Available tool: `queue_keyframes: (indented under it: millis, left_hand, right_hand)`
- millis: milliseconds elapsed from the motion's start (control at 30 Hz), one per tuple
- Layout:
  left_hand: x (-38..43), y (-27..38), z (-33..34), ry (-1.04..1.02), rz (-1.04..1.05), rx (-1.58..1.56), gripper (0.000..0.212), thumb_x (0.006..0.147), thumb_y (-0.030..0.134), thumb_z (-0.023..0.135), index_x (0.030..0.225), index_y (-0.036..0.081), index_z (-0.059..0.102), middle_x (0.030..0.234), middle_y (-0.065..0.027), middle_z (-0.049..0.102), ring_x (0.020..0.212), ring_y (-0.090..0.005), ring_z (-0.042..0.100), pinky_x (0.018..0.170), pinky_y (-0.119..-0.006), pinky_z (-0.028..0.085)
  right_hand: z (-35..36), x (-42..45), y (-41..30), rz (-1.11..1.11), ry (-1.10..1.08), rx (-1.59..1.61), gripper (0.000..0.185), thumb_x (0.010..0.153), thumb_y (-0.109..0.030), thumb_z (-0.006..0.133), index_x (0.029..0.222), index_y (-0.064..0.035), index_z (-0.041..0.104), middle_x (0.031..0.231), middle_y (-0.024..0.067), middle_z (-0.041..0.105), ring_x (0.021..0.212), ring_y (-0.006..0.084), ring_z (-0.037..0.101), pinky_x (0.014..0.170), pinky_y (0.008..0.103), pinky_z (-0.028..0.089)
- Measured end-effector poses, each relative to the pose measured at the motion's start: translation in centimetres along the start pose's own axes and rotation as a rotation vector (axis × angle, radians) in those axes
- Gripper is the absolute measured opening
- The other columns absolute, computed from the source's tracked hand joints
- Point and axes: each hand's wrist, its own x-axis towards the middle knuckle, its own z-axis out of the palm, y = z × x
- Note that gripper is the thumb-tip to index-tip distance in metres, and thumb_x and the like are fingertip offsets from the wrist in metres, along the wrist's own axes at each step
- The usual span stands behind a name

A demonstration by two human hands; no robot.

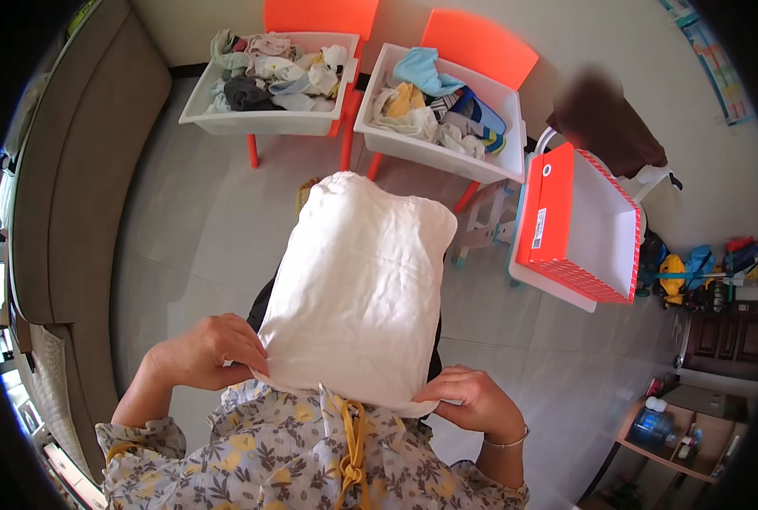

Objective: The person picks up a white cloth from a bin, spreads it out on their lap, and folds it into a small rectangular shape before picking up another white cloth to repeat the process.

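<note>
A white cloth (359, 287) lies spread over my lap, with light wrinkles across its surface. My left hand (216, 354) pinches its near left corner between thumb and fingers. At the near right corner, my right hand (462, 395) grips the edge in the same way. The cloth's far edge reaches past my knees and is wavy. Beyond it, a white plastic bin (270, 121) on a chair holds a heap of small clothes and cloths. A second white bin (439, 150) beside it contains more crumpled fabric, including a light blue piece (426, 70).
Orange chairs (481, 48) support the bins. To the right, an open red-and-white box (548, 204) rests on a stool, near a brown cloth (608, 124). A grey-brown sofa (85, 166) runs along the left. A shelf with a blue water jug (652, 426) stands at lower right.
</note>
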Motion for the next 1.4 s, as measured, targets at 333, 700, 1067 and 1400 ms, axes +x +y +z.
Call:
queue_keyframes:
  millis: [333,700,1067,1400]
  left_hand:
    - [-0.6,-0.2,0.1,-0.392,-0.126,-0.172,0.023,0.086,0.003,0.076,0.109,0.008,0.078,0.101,-0.0062,0.076,0.094,-0.0223,0.069,0.085,-0.035,0.053]
    - [-0.1,-2.6,0.4,-0.407,-0.178,-0.27,0.025,0.087,0.005,0.073,0.112,0.005,0.075,0.102,-0.0095,0.077,0.089,-0.0212,0.072,0.078,-0.032,0.055]
    - [6.6,-1.9,-2.7,0.374,-0.313,-0.107,0.019,0.091,0.011,0.069,0.106,0.001,0.075,0.089,-0.0103,0.075,0.08,-0.0181,0.068,0.077,-0.034,0.053]
    - [10.4,-4.1,-1.7,0.564,-0.377,-0.092,0.021,0.092,0.015,0.068,0.106,-0.001,0.073,0.083,-0.0079,0.073,0.074,-0.0146,0.064,0.073,-0.031,0.053]
  right_hand:
    - [1.0,-0.1,0.7,0.043,-0.253,0.253,0.024,0.079,0.004,0.066,0.102,0.0002,0.074,0.083,0.0159,0.073,0.071,0.0276,0.071,0.065,0.0342,0.054]
    - [1.0,1.4,2.3,0.212,-0.456,0.36,0.018,0.087,-0.001,0.066,0.104,0.0036,0.072,0.079,0.0109,0.072,0.069,0.0158,0.071,0.062,0.0291,0.055]
    - [-1.9,4.1,3.9,0.308,0.393,0.304,0.016,0.095,-0.013,0.067,0.098,0.0031,0.067,0.076,0.0017,0.06,0.073,0.0065,0.051,0.068,0.0257,0.046]
    - [-0.7,6.6,6.3,0.301,0.694,0.095,0.017,0.098,-0.015,0.067,0.102,0.0014,0.066,0.074,0.0015,0.059,0.068,0.0077,0.053,0.065,0.0255,0.046]
